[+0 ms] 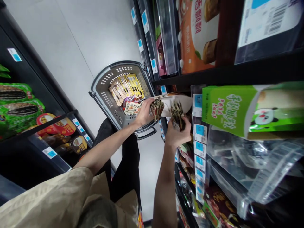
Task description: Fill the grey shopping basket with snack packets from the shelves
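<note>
A bunch of small snack packets (156, 110) is gripped in my left hand (144, 114), above the near right rim of a grey shopping basket (104, 90). My right hand (177, 134) is closed around another bunch of packets (177, 111), slightly blurred, beside the shelf edge. Behind both bunches a carton with a pale inside (187, 100) shows in part. Inside the basket lie rows of yellow and tan packets (128, 85). Some purple and white packets (133, 106) rest nearer to my left hand.
Shelving with price tags (199, 133) rises close on my right, holding a green panda box (228, 109), an orange box (190, 41) and a clear plastic bin (251, 161). Green bags (19, 107) and round-lidded tubs (79, 144) fill a shelf on the left. Pale floor (78, 19) runs between.
</note>
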A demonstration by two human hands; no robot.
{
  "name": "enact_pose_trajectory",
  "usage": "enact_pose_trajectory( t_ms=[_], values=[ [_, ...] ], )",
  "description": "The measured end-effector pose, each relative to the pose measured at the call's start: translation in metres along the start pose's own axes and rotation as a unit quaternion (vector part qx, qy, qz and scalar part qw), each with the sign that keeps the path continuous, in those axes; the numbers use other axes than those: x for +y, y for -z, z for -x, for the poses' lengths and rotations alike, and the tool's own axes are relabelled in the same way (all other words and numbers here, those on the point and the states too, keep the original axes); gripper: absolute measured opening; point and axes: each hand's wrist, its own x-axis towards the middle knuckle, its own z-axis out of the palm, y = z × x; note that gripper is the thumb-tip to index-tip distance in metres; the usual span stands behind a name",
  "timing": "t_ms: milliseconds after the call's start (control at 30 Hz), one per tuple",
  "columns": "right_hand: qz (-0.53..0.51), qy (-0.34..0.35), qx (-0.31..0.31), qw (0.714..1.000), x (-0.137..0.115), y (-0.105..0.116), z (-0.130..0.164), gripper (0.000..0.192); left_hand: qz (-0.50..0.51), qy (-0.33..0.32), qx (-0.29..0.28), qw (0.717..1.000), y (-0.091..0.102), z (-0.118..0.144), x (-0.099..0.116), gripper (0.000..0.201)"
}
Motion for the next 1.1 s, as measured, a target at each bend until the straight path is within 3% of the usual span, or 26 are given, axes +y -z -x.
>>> enact_pose_trajectory(
  t_ms=[100,200,300,367,467,567,700,767,867,1000,1100],
  values=[
    [0.125,-0.029,-0.122,0.984,-0.024,0.008,-0.02,0.039,-0.017,-0.003,-0.002,1.0,0.001,-0.002,0.006,0.081],
    [0.203,-0.045,-0.204,0.957,-0.048,0.006,-0.04,0.044,-0.03,-0.003,-0.011,0.999,0.001,-0.005,0.012,0.082],
    [0.191,-0.02,-0.269,0.944,-0.052,-0.009,-0.057,0.055,-0.028,-0.007,-0.016,0.999,0.002,-0.007,0.014,0.081],
    [0.117,0.004,-0.299,0.947,-0.043,-0.022,-0.064,0.069,-0.022,-0.001,-0.024,0.999,0.002,-0.008,0.012,0.082],
    [-0.061,0.016,-0.298,0.952,-0.022,-0.036,-0.067,0.089,-0.007,0.009,-0.042,0.999,0.002,-0.011,0.01,0.088],
    [-0.179,-0.024,-0.285,0.941,-0.005,-0.04,-0.067,0.078,0.0,0.02,-0.046,0.999,-0.001,-0.015,0.01,0.092],
    [-0.102,-0.083,-0.285,0.949,0.003,-0.044,-0.079,0.061,0.008,0.039,-0.054,0.998,-0.007,-0.021,0.014,0.088],
    [-0.059,-0.071,-0.286,0.954,0.005,-0.052,-0.092,0.046,0.015,0.045,-0.06,0.997,-0.008,-0.023,0.015,0.087],
    [-0.088,-0.026,-0.286,0.954,0.008,-0.069,-0.113,0.025,0.022,0.044,-0.069,0.996,-0.006,-0.025,0.014,0.091],
    [-0.174,-0.011,-0.316,0.933,0.012,-0.082,-0.126,0.028,0.022,0.041,-0.076,0.996,-0.004,-0.027,0.011,0.093],
    [-0.178,0.028,-0.333,0.926,0.013,-0.083,-0.126,0.029,0.019,0.038,-0.073,0.996,-0.004,-0.028,0.01,0.092]
  ],
)
